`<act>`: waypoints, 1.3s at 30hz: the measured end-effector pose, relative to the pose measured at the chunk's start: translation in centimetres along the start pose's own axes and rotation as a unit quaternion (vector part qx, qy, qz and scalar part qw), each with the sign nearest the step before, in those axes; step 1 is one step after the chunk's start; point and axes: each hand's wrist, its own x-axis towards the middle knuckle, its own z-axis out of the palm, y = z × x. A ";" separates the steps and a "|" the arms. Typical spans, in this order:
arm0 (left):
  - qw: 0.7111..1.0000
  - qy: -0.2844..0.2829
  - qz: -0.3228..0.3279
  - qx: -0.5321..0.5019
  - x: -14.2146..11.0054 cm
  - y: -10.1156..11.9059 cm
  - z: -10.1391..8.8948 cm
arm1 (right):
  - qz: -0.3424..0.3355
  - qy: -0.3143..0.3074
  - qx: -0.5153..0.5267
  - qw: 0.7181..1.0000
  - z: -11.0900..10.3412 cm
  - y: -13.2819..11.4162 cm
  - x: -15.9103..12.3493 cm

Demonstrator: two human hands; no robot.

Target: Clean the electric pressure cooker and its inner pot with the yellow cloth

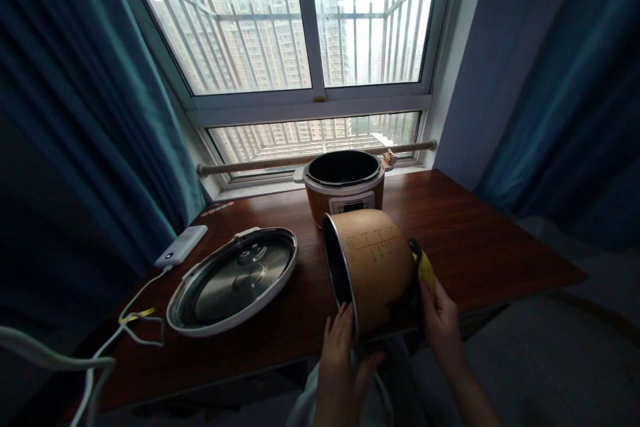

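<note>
A gold rice cooker inner pot [376, 250], with raised level marks on its outside, lies tipped on its side at the table's front edge. Its dark mouth faces left. My left hand [343, 347] grips the lower rim, fingers at the mouth and thumb below. At the pot's base, my right hand [443, 313] is closed on a yellow and black thing [424, 270], whose kind I cannot make out. Behind the pot stands the cooker body [320, 200], with its top uncovered and a display panel in front. The round lid [235, 287] lies to the left, its metal inside facing up.
A white power bank [181, 245] with a white cable [107, 340] sits on the left of the brown table [480, 240]. Behind the table are a horizontal rail [265, 163] and a barred window. Blue curtains [100, 113] hang at both sides.
</note>
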 end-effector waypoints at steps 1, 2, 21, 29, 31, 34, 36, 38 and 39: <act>0.999 0.008 -0.015 -0.034 0.3 0.7 -0.3 | -0.002 -0.001 -0.010 1.000 0.0 -0.1 -0.1; 0.997 0.014 -0.031 -0.065 0.6 1.4 -0.7 | -0.004 0.001 -0.023 1.000 0.0 -0.2 -0.3; 0.988 0.063 -0.013 -0.141 -0.1 1.3 -0.7 | -0.383 -0.119 -0.137 0.906 4.1 -8.2 -1.5; 0.990 0.040 -0.059 -0.120 -1.4 0.3 0.2 | -0.240 0.010 -0.168 0.956 1.6 -4.8 1.0; 0.991 0.038 -0.057 -0.112 -1.5 0.1 0.1 | -0.201 0.022 -0.164 0.966 0.9 -3.6 1.0; 0.993 -0.004 -0.051 -0.104 -1.5 0.0 -0.3 | -0.166 0.017 -0.159 0.973 0.4 -2.4 0.4; 0.994 -0.029 -0.046 -0.091 -1.5 -0.1 -0.5 | -0.162 0.017 -0.159 0.974 0.3 -2.0 -0.1; 0.996 -0.040 -0.037 -0.072 -1.5 -0.5 -0.4 | -0.169 0.022 -0.160 0.972 0.2 -1.7 -0.5; 0.997 -0.037 -0.030 -0.062 -1.6 -0.9 -0.2 | -0.173 0.024 -0.160 0.972 0.2 -1.7 -0.7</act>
